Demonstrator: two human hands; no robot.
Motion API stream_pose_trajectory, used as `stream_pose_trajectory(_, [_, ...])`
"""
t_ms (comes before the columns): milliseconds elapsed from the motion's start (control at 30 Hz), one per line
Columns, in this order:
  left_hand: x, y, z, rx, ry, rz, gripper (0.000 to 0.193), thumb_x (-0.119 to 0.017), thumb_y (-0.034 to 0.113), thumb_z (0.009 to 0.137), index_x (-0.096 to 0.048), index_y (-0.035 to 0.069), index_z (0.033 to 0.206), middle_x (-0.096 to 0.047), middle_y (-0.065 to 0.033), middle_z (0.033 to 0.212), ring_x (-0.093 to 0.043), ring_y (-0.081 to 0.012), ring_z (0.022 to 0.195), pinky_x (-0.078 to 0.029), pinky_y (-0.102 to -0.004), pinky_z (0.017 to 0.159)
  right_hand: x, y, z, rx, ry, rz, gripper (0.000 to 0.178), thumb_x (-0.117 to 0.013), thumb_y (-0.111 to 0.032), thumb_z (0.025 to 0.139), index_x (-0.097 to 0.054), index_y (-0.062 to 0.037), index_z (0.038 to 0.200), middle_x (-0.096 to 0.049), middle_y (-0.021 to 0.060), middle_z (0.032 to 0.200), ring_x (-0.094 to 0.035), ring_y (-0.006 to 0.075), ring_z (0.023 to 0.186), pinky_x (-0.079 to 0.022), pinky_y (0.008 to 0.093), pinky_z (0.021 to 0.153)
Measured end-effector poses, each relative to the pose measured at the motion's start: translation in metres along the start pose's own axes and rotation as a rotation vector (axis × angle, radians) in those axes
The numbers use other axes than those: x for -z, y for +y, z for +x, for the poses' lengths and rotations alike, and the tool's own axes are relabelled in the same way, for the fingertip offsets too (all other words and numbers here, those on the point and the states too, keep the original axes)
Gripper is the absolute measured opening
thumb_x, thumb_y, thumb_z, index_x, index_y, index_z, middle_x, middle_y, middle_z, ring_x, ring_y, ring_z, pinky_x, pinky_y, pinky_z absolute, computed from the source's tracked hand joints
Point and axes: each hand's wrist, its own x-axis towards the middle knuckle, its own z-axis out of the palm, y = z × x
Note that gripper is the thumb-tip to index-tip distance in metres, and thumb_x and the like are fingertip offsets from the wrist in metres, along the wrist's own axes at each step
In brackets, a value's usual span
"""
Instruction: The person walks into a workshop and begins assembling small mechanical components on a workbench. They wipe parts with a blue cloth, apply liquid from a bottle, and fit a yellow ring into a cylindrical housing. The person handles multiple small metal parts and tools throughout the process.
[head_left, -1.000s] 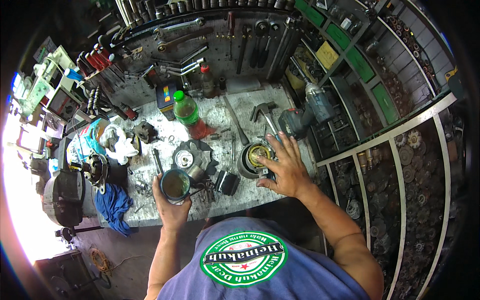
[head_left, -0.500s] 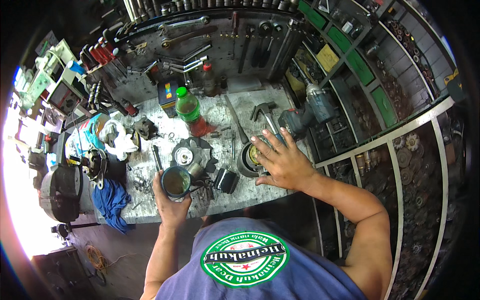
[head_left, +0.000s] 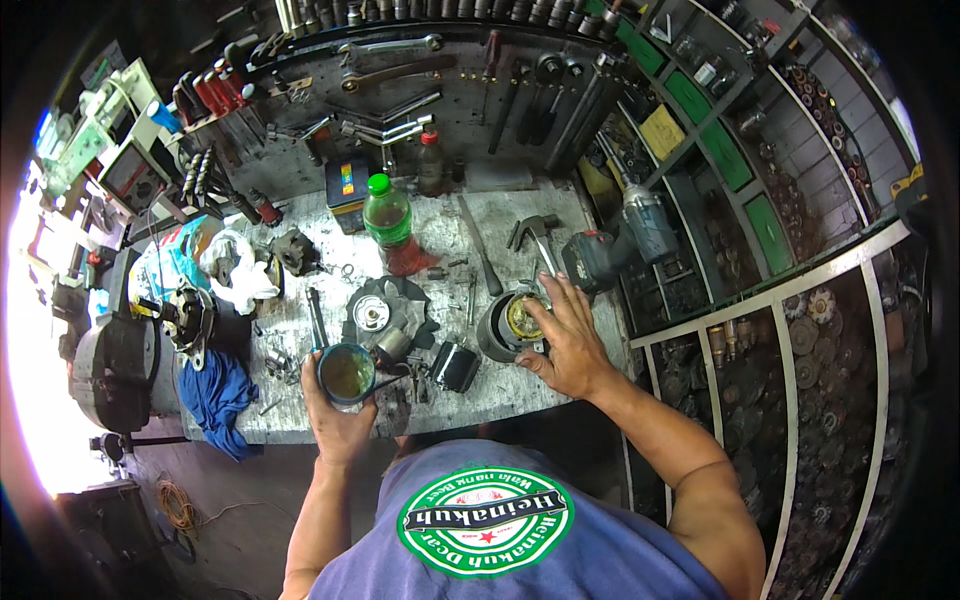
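Observation:
A round tub with a blue rim (head_left: 347,374) and murky greenish-brown contents is in my left hand (head_left: 338,425), its fingers and thumb wrapped round the sides. My right hand (head_left: 575,345) is at a dark round metal housing (head_left: 490,335), fingers and thumb apart. Inside that housing sits a yellowish round part (head_left: 522,316); the fingertips are over its right edge, and I cannot tell whether they touch it. Between the hands lie a black boxy part (head_left: 453,366) and a metal cylinder (head_left: 392,346). A flat dark piece with a pale round centre (head_left: 370,314) lies behind them.
Behind stand a green-capped bottle (head_left: 387,212) and a red-capped bottle (head_left: 430,165). A hammer (head_left: 535,236) and a cordless impact wrench (head_left: 645,225) are at the right, beside shelving. A blue cloth (head_left: 215,395) hangs over the left bench edge; tools line the back wall.
My right hand has turned, with its fingers drawn somewhat closer together, leaving more of the yellowish part in sight. The tub in my left hand has moved slightly downward. The whole view has shifted a little.

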Motion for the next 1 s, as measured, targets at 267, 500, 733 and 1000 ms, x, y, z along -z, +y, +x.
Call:
stream_pose_trajectory(267, [-0.008,0.011,0.001,-0.002,-0.055,-0.078,0.117,-0.088,0.001,0.069,-0.028,-0.002,0.169,-0.049,-0.0238,0.162,-0.051,-0.041,0.151,-0.04,-0.0481,0.128,-0.005,0.0,-0.002,0.066,0.005,0.035,0.091,-0.061,-0.08,0.098,-0.061,-0.0101,0.157,-0.032,0.0313,0.174,-0.025,0.0538,0.164,-0.02,0.0664,0.132])
stream_pose_trajectory(500, [-0.013,0.017,-0.004,-0.011,-0.062,-0.059,0.118,-0.087,0.0,0.07,-0.026,-0.001,0.17,-0.05,-0.023,0.162,-0.052,-0.0397,0.15,-0.04,-0.0474,0.127,0.015,0.025,-0.002,0.038,0.044,0.464,0.086,-0.063,-0.08,0.097,-0.073,-0.0086,0.143,-0.037,0.0318,0.173,-0.029,0.0533,0.163,-0.022,0.0604,0.134])
stream_pose_trajectory(733, [-0.013,0.019,-0.007,0.022,-0.075,-0.07,0.117,-0.085,-0.004,0.072,-0.023,0.0,0.172,-0.051,-0.021,0.161,-0.056,-0.035,0.147,-0.043,-0.044,0.125,0.01,0.009,-0.002,0.065,0.025,-0.195,0.102,-0.05,-0.089,0.096,-0.069,-0.0037,0.149,-0.034,0.027,0.176,-0.021,0.051,0.167,-0.017,0.0688,0.133])
stream_pose_trajectory(1000, [-0.013,0.013,-0.004,0.021,-0.049,-0.076,0.117,-0.085,-0.004,0.071,-0.025,0.0,0.172,-0.052,-0.021,0.16,-0.055,-0.0354,0.147,-0.043,-0.0444,0.126,0.039,-0.021,-0.01,0.033,-0.041,-0.419,0.097,-0.049,-0.086,0.099,-0.075,-0.0011,0.139,-0.038,0.0247,0.174,-0.024,0.05,0.165,-0.017,0.0729,0.131])
